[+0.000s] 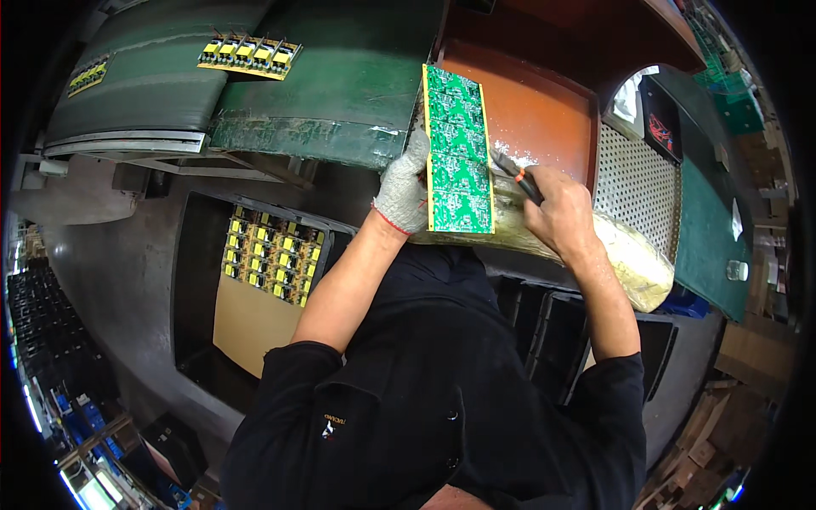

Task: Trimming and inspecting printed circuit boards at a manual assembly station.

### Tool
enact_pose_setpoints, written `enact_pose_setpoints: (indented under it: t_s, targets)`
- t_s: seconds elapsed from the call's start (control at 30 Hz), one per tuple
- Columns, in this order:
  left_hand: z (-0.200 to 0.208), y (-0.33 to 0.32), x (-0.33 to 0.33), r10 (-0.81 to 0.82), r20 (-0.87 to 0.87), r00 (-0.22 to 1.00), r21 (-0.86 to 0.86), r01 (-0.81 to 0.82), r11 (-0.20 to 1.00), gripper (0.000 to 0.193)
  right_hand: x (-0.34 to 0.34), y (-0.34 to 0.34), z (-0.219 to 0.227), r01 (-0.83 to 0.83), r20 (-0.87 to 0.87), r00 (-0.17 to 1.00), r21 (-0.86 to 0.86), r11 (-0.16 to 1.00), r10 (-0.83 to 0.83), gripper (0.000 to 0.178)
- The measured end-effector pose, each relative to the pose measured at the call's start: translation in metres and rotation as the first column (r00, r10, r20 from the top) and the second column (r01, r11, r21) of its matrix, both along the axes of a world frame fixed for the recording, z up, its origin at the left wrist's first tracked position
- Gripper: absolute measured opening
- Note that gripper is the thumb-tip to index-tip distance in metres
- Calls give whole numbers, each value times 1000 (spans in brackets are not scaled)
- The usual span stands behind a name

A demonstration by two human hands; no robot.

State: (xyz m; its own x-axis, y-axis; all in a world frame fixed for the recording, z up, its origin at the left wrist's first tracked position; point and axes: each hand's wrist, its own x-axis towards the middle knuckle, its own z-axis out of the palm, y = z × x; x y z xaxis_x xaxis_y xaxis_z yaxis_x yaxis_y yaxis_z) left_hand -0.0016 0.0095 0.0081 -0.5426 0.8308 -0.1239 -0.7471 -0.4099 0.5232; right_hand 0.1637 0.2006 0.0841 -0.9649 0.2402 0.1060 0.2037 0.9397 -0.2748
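A long green circuit board panel (459, 153) with yellow edge strips stands upright in front of me, its soldered side facing up. My left hand (404, 191), in a grey knitted glove with a red cuff, is closed on the panel's left edge. Bare and closed, my right hand (558, 208) grips a pair of dark-handled cutters (529, 185) with orange marks. The cutters' tip points at the panel's right edge; whether it touches cannot be made out. Behind them lies an orange-brown tray (544, 93) with small pale bits scattered in it.
At the far left runs a green conveyor (340, 76) carrying a board with yellow components (248, 56). A black crate (194, 280) at left holds more boards (272, 255) on cardboard. At right are a perforated plate (637, 187) and a black box of red pieces (661, 127).
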Motion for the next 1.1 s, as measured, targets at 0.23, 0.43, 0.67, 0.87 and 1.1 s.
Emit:
enact_pose_setpoints:
  t_s: [0.23,0.43,0.67,0.87,1.1]
  targets:
    - [-4,2,0,0,26,1000,56,-1,998,64,-27,-19,10,20,-53,998,44,999,-18,41]
    - [0,1,1,-21,87,996,83,14,996,62,-34,-23,15,-19,-71,997,155,988,31,41]
    - [-10,3,2,-2,95,996,151,-13,988,53,-32,-39,28,56,80,995,103,993,-65,39]
    - [-12,4,1,3,101,995,203,-24,979,45,-29,-45,26,93,81,991,111,989,-103,35]
    - [-17,3,3,23,71,997,222,-38,974,43,-27,-42,24,38,71,996,116,993,-47,31]
